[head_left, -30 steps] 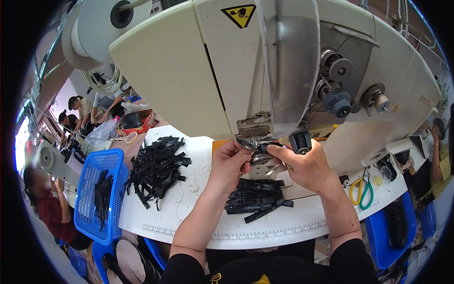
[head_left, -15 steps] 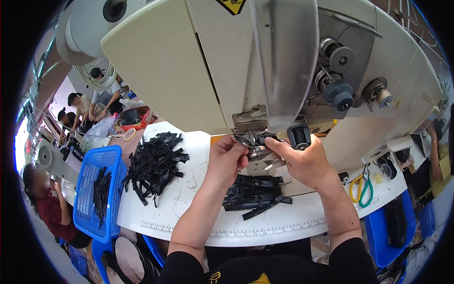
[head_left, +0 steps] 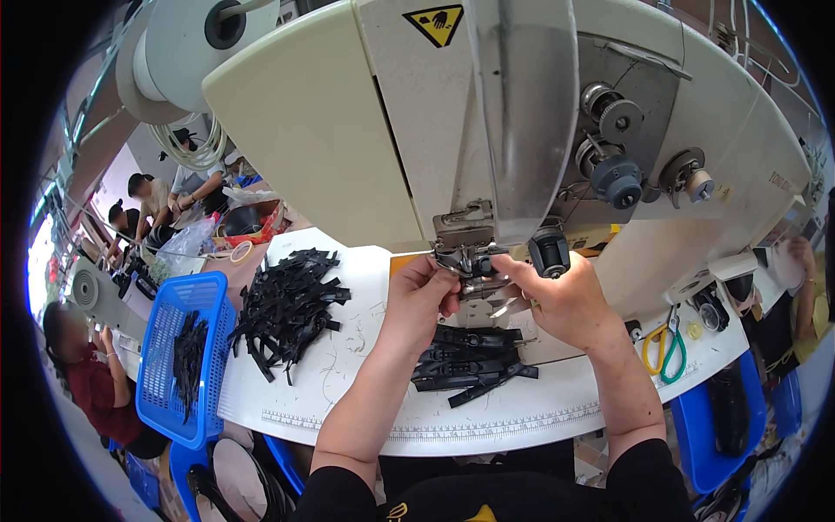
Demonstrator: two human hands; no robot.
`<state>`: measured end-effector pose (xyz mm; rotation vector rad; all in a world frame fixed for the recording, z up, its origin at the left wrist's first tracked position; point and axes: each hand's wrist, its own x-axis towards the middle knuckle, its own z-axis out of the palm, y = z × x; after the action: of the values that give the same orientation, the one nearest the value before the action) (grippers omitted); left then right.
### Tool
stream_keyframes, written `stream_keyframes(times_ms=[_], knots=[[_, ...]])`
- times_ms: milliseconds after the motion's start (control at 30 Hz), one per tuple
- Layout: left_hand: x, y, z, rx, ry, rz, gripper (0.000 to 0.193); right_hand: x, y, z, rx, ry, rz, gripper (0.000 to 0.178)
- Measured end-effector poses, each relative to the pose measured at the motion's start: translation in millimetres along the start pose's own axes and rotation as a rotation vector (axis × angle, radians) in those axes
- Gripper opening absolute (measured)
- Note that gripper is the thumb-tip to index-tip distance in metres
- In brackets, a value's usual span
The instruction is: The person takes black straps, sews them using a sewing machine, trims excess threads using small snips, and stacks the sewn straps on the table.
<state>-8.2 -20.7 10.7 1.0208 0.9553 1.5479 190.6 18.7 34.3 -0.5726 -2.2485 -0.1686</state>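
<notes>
At the sewing machine's metal clamp (head_left: 464, 228), both hands work close together around a small black piece (head_left: 484, 261). My left hand (head_left: 421, 294) pinches thumb and forefinger at the clamp's left side; what sits between them is too small to make out. From the right, my right hand (head_left: 565, 300) stretches its forefinger to the black piece, while the other fingers curl in. A shiny pointed metal blade (head_left: 509, 307) shows under that hand; whether it is held there is unclear. Below the hands lies a row of black strap pieces (head_left: 470, 361) on the white table (head_left: 348, 396).
Left of my hands is a heap of black strips (head_left: 287, 304), beside a blue basket (head_left: 209, 374) holding more. Yellow-and-green-handled scissors (head_left: 665, 348) lie at the right. A clear guard (head_left: 526, 130) hangs above the clamp. Other people (head_left: 91, 370) sit at the left.
The view has shifted slightly, showing more of the warning sign. My right forefinger has straightened a little at the black piece; my left hand keeps its pinch.
</notes>
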Motion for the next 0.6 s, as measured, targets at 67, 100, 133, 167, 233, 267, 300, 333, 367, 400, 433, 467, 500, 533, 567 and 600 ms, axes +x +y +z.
stream_keyframes(times_ms=[67, 100, 133, 167, 233, 267, 300, 333, 367, 400, 433, 467, 500, 533, 567, 600], knots=[[-9, 9, 8, -0.010, 0.037, 0.017, 0.006, 2, -3, -10, -0.031, -0.037, 0.042, 0.018], [-13, 12, 13, -0.021, 0.075, 0.031, 0.006, 1, -5, -15, -0.062, -0.074, 0.086, 0.020], [-18, 10, 14, -0.023, 0.071, 0.031, 0.006, -1, -6, -17, -0.066, -0.074, 0.088, 0.020], [-25, 6, 12, 0.015, 0.083, 0.076, 0.008, -3, -7, -16, -0.057, -0.038, 0.099, 0.021], [-42, 0, 15, 0.101, 0.064, 0.072, 0.011, -7, -14, -19, -0.050, -0.002, 0.110, 0.023], [-50, -3, 19, 0.149, 0.035, 0.026, 0.013, -7, -19, -22, -0.025, -0.019, 0.120, 0.031], [-56, -4, 23, 0.159, -0.028, -0.024, 0.016, -9, -25, -24, 0.000, -0.037, 0.130, 0.039], [-61, -9, 30, 0.118, -0.042, -0.006, 0.017, -11, -32, -26, -0.001, -0.037, 0.128, 0.039], [-66, -16, 36, 0.078, -0.054, 0.010, 0.019, -15, -40, -27, 0.035, -0.083, 0.111, 0.038], [-71, -21, 37, 0.053, -0.101, 0.032, 0.020, -19, -47, -28, 0.072, -0.128, 0.094, 0.038], [-76, -18, 37, 0.052, -0.097, 0.033, 0.020, -20, -57, -30, 0.118, -0.140, 0.071, 0.036], [-81, -15, 37, 0.021, -0.142, -0.016, 0.020, -18, -62, -33, 0.117, -0.143, 0.072, 0.036], [-85, -13, 35, -0.011, -0.187, -0.066, 0.020, -17, -68, -37, 0.104, -0.131, 0.015, 0.035], [-87, -13, 32, -0.013, -0.185, -0.067, 0.020, -16, -72, -40, 0.092, -0.119, -0.043, 0.035], [-90, -11, 28, 0.081, -0.240, -0.043, 0.018, -15, -75, -42, 0.092, -0.121, -0.044, 0.035], [-92, -9, 24, 0.176, -0.294, -0.020, 0.016, -14, -77, -43, 0.100, -0.171, -0.082, 0.034]])
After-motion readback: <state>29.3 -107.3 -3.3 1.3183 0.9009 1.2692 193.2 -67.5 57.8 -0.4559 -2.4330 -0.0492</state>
